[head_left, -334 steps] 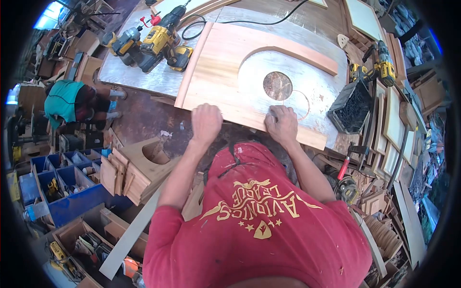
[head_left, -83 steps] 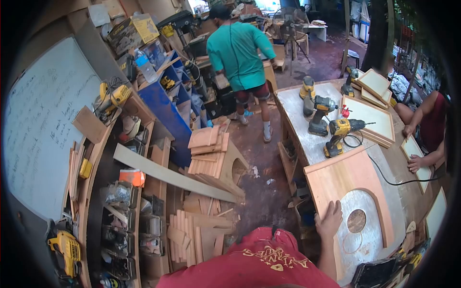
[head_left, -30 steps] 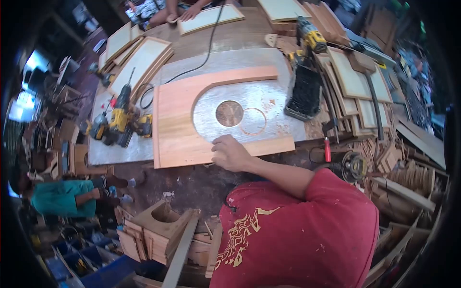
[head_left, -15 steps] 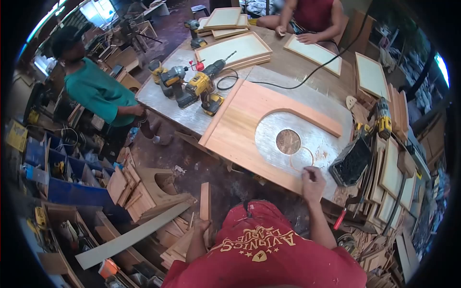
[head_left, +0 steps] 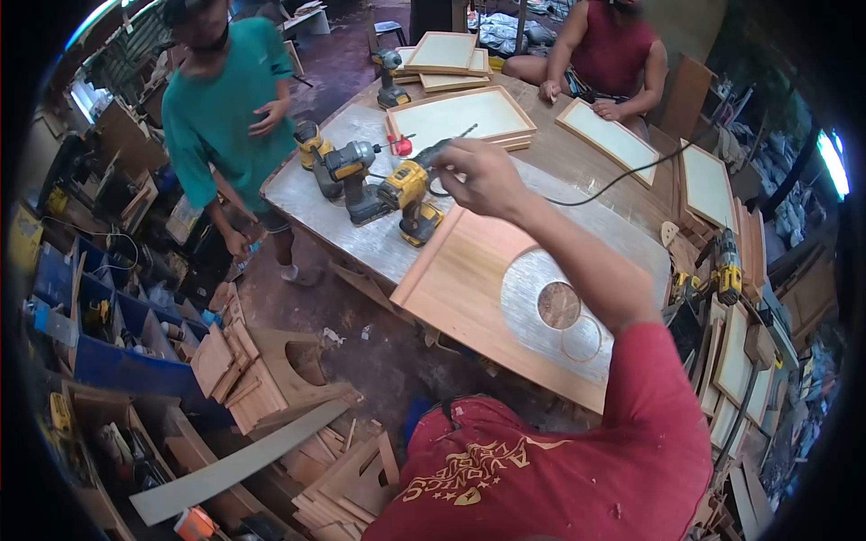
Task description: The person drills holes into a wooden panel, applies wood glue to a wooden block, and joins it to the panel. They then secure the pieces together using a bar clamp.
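Note:
My right hand [head_left: 483, 176] is stretched out over the workbench, fingers loosely curled and empty, fingertips right beside the front end of a yellow cordless drill [head_left: 410, 194] standing on the metal-topped bench [head_left: 361, 239]. Below my forearm lies an arched wooden panel [head_left: 460, 275] with a round wooden disc [head_left: 558, 305] and a thin wooden ring [head_left: 582, 338] inside its opening. My left hand is out of sight below my red shirt.
Two more drills [head_left: 347, 171] stand left of the yellow one. A person in a teal shirt [head_left: 221, 108] stands at the bench's left end; another in red [head_left: 613, 54] sits behind framed panels [head_left: 460, 113]. A black cable [head_left: 631, 167] crosses the bench. Stacked wood parts [head_left: 271, 370] cover the floor.
My right hand has left the panel's near edge by the ring and reached forward to the yellow drill. My left hand, earlier on floor wood, is gone from view. The teal-shirted person stepped closer.

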Demonstrator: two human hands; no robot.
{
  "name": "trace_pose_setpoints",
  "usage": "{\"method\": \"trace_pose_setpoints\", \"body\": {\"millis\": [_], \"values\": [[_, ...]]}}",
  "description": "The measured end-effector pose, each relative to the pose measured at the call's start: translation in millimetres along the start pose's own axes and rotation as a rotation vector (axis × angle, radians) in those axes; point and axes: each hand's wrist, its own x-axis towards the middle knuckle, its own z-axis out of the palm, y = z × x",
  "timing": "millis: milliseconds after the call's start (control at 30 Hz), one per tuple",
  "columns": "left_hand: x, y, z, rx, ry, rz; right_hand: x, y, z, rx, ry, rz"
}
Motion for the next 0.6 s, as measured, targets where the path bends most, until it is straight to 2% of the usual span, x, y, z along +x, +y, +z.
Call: {"method": "trace_pose_setpoints", "body": {"millis": [100, 200, 267, 333, 400, 433, 533, 567, 600], "values": [[15.3, -5.9, -14.8, -0.072, -0.017, -0.006, 61.9, 15.9, 51.6, -0.079, -0.372, -0.258], [38.2, -0.1, -34.4, -0.137, -0.043, 0.006, 98.3, 0.8, 104.7, -0.242, -0.909, -0.149], [53.4, 3.1, -51.4, -0.182, -0.053, 0.012, 118.8, -6.5, 127.6, -0.252, -1.026, -0.161], [64.3, 2.8, -69.8, -0.218, -0.054, 0.019, 149.8, -10.6, 128.1, -0.349, -1.03, -0.049], [73.8, 2.7, -84.8, -0.256, -0.058, 0.027, 172.5, 18.0, 132.7, -0.344, -0.907, -0.025], [80.8, 2.1, -91.4, -0.284, -0.051, 0.036, 180.5, 35.0, 140.0, -0.496, -0.979, -0.042], [102.4, 4.3, -110.7, -0.401, -0.03, 0.077, 178.0, 43.1, 168.7, -0.491, -1.135, -0.009], [112.0, 3.1, -115.6, -0.477, -0.025, 0.097, 181.6, 35.4, 177.1, -0.456, -1.27, 0.044], [128.4, -3.8, -116.5, -0.564, -0.024, 0.125, 168.7, 53.0, 197.6, -0.403, -1.213, -0.005]]}}
